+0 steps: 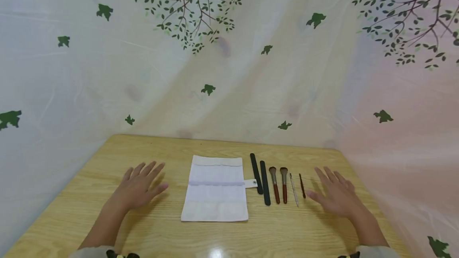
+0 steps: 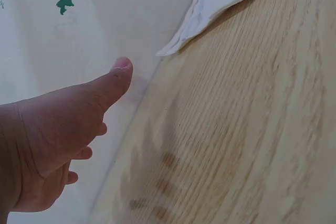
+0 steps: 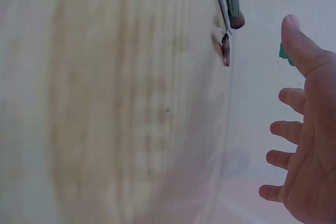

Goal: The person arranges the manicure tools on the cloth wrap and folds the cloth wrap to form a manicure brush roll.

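Palm down over the table's left side, my left hand has its fingers spread and holds nothing. My right hand is likewise spread on the other side, its thumb near a short dark thin tool. Between the hands lies a white fabric pouch, unfolded flat, with a snap strap on its right edge. To its right is a row: two black flat files, two brushes with reddish-brown handles, and a slim silvery tool. The strap's end reaches the nearer file.
The light wood table has rounded far corners. A pale curtain printed with leaves and branches hangs behind it and along both sides. In the left wrist view the pouch's corner shows beyond the thumb.
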